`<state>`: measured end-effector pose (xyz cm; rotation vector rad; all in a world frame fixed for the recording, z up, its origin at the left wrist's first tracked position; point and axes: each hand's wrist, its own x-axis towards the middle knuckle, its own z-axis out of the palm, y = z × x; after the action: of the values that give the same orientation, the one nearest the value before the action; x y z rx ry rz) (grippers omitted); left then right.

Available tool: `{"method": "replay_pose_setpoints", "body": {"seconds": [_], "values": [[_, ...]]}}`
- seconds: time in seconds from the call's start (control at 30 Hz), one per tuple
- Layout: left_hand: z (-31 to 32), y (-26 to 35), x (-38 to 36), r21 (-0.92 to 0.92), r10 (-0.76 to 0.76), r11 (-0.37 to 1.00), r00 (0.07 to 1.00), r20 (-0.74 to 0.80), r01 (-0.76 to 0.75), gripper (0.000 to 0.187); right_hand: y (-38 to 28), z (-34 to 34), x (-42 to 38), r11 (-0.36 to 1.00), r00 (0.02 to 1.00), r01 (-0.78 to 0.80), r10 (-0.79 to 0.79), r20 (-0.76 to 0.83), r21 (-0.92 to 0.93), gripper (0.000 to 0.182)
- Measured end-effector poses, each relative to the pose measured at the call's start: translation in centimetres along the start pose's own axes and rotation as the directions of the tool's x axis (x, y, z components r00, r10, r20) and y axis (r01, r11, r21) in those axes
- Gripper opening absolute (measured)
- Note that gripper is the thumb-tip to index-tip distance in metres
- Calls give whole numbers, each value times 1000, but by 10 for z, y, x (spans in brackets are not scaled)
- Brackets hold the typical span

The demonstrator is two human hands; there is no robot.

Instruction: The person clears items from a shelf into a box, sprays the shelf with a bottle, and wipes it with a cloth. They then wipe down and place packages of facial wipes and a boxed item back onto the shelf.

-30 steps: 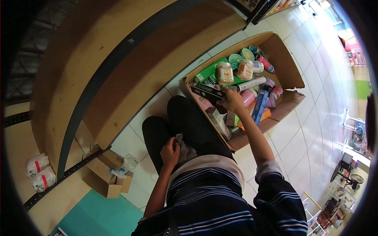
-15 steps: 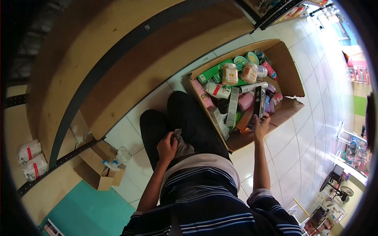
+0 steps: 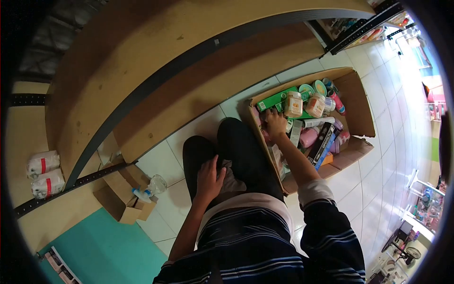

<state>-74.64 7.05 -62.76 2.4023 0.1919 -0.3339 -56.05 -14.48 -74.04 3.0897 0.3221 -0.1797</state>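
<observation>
My left hand [image 3: 210, 180] lies on my thigh with its fingers stretched and a little apart, beside a crumpled grey cloth [image 3: 229, 179]. My right hand [image 3: 275, 124] is inside the left part of a cardboard box [image 3: 362, 109], fingers bent down among the goods. What they close on is hidden under the hand. Close to it are a green carton [image 3: 276, 100] and a jar with a pale lid [image 3: 293, 104]. A black ACCUMAX box [image 3: 322, 141] and a blue box [image 3: 326, 152] lie farther right, beside a pink bottle [image 3: 309, 137].
A wooden shelf [image 3: 189, 85] with a dark metal edge curves along my left and front. Two white packs with red bands [image 3: 48, 183] sit on it. A small open carton [image 3: 124, 194] and a clear plastic bottle [image 3: 157, 184] are on the tiled floor [image 3: 172, 213].
My right hand has let go of the black box, which now lies tilted among the goods, and has moved left within the carton. My left hand's fingers have straightened. The view has shifted.
</observation>
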Motion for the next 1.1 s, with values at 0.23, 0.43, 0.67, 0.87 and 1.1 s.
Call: {"method": "replay_pose_setpoints", "body": {"seconds": [0.23, 0.43, 0.67, 0.87, 1.1], "values": [[-20, 16, 12, -62, 99, 992, 986, -133, -108, 45, 42, -39, -22, 874, 983, 120, -37, -182, 471, 28], [-23, 48, 19, -295, 111, 946, 989, -97, -135, 46, 44, -77, -52, 776, 984, 32, 86, -157, 630, 30], [-18, 105, 27, -624, 112, 779, 993, 31, -69, 54, 10, -150, -87, 600, 907, 73, 292, -303, 797, 29], [-35, 115, 33, -897, -216, 411, 938, -270, -164, 52, -69, -205, -108, 529, 881, 467, -209, -425, 708, 38], [-81, 67, 22, -740, -111, 601, 885, -453, -304, 20, -78, -240, -72, 374, 888, 423, 13, -460, 825, 32]]}}
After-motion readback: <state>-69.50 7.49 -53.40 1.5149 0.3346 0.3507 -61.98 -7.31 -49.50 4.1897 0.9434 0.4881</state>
